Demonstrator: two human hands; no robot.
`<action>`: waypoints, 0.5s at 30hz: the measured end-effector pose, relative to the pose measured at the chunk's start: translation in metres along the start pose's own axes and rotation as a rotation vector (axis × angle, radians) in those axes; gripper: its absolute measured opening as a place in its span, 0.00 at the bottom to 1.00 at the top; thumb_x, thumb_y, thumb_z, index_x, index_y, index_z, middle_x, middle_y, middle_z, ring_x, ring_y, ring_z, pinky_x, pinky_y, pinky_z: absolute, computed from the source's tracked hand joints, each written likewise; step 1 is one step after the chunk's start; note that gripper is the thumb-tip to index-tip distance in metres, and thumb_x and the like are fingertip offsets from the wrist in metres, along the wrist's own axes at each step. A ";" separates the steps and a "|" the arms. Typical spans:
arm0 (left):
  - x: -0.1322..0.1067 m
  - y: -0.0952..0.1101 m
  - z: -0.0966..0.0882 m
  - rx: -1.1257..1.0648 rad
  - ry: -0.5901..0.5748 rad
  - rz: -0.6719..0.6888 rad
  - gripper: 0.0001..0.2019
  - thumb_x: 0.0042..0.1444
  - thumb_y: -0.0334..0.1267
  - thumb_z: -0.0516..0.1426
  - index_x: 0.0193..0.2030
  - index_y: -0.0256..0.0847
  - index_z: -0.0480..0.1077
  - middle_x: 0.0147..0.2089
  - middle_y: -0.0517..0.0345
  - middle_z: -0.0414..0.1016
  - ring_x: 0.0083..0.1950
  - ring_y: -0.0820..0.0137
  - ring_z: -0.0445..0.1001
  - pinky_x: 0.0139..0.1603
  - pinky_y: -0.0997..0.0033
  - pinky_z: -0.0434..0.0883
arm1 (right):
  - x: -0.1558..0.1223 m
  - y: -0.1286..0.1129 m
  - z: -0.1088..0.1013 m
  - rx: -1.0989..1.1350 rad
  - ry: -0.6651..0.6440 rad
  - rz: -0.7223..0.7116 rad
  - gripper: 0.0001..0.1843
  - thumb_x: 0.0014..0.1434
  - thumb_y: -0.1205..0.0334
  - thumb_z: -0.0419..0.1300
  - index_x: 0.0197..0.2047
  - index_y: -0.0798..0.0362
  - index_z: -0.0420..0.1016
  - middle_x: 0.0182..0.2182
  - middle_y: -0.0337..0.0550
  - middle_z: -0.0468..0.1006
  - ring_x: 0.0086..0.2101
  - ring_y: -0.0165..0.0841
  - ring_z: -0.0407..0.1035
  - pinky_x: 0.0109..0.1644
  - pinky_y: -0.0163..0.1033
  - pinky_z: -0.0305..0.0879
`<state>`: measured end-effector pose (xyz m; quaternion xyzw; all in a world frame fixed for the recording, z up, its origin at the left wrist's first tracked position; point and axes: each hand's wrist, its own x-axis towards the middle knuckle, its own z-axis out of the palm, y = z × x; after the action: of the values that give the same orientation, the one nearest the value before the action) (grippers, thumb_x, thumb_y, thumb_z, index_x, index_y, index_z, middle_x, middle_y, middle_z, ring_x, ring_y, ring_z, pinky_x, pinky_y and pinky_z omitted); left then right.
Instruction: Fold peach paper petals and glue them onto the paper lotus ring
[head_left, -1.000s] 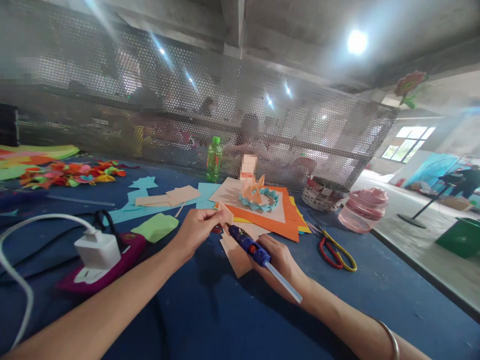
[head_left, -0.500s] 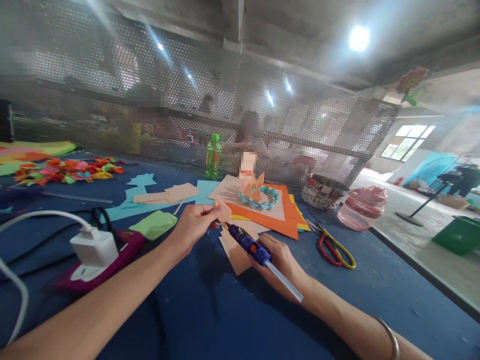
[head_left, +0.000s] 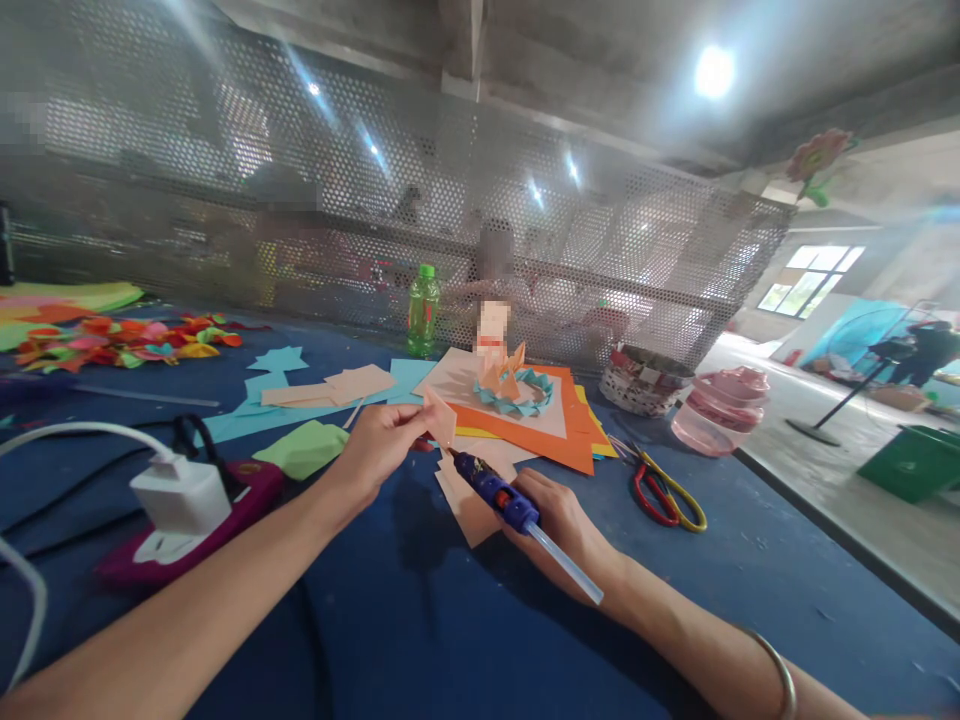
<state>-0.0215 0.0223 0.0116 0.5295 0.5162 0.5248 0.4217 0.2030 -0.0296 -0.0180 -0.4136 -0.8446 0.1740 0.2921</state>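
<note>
Pinched between thumb and fingertips of the left hand [head_left: 379, 445], lifted clear of the dark blue cloth table top [head_left: 420, 630]: a small folded peach paper diamond [head_left: 439, 417], one face turned toward the nozzle, so that the free edge stays open to it. Closed around the blue hot-glue gun [head_left: 495, 490]: the right hand [head_left: 559, 520], fingers curled under the body, clear glue stick [head_left: 564, 563] jutting back over the wrist, heel of the hand low on the table as if for steadiness. Nozzle just below the left fingertips; touching the paper or merely beside it, hard to tell at this angle. Under both sets of fingers, loose peach paper sheets [head_left: 469, 510], shielding the cloth. Beyond the fingertips, an orange sheet [head_left: 559, 445] bearing a teal and peach folded paper ring [head_left: 517, 392]. Right of the right fingers, well apart, red and yellow-handled scissors [head_left: 667, 490]. Left of the left forearm, a white plug [head_left: 180, 492].
</note>
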 end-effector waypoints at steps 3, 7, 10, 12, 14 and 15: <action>0.000 0.000 0.000 -0.001 0.000 0.007 0.14 0.41 0.50 0.63 0.20 0.41 0.78 0.26 0.55 0.81 0.30 0.64 0.76 0.34 0.69 0.73 | 0.000 0.001 -0.001 -0.007 0.000 -0.004 0.10 0.58 0.66 0.57 0.28 0.52 0.59 0.27 0.37 0.65 0.27 0.28 0.59 0.32 0.34 0.54; 0.000 0.002 0.000 -0.003 0.007 0.013 0.15 0.41 0.51 0.64 0.20 0.40 0.78 0.25 0.55 0.81 0.29 0.65 0.75 0.33 0.69 0.73 | -0.001 0.001 -0.003 -0.005 -0.002 0.003 0.10 0.57 0.68 0.57 0.27 0.52 0.58 0.27 0.36 0.65 0.26 0.28 0.58 0.31 0.34 0.54; -0.001 0.002 0.000 -0.010 0.009 0.022 0.15 0.41 0.51 0.64 0.20 0.41 0.78 0.26 0.55 0.81 0.30 0.64 0.76 0.34 0.69 0.73 | -0.002 0.000 -0.003 -0.010 -0.012 0.017 0.11 0.57 0.68 0.56 0.27 0.52 0.57 0.27 0.36 0.64 0.26 0.27 0.58 0.31 0.33 0.54; 0.000 0.002 -0.001 -0.015 0.013 0.026 0.15 0.41 0.51 0.64 0.20 0.40 0.78 0.27 0.55 0.81 0.31 0.64 0.76 0.34 0.69 0.73 | -0.002 0.000 -0.003 -0.013 -0.014 0.008 0.11 0.57 0.67 0.56 0.27 0.52 0.57 0.27 0.36 0.64 0.26 0.27 0.58 0.31 0.33 0.53; 0.001 0.001 -0.001 -0.019 0.018 0.025 0.15 0.40 0.51 0.64 0.20 0.40 0.77 0.27 0.55 0.81 0.31 0.65 0.76 0.34 0.69 0.73 | -0.002 -0.001 -0.003 -0.013 -0.014 -0.018 0.11 0.58 0.65 0.56 0.27 0.52 0.57 0.27 0.36 0.64 0.26 0.27 0.58 0.31 0.33 0.53; 0.001 0.001 -0.001 -0.021 0.019 0.025 0.15 0.40 0.52 0.64 0.21 0.40 0.77 0.27 0.55 0.81 0.31 0.65 0.76 0.34 0.69 0.73 | -0.002 -0.002 -0.003 -0.012 -0.014 -0.031 0.11 0.58 0.64 0.56 0.27 0.52 0.57 0.27 0.36 0.64 0.26 0.28 0.58 0.31 0.33 0.53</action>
<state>-0.0228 0.0234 0.0124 0.5264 0.5082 0.5402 0.4157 0.2051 -0.0324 -0.0157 -0.4009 -0.8540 0.1671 0.2865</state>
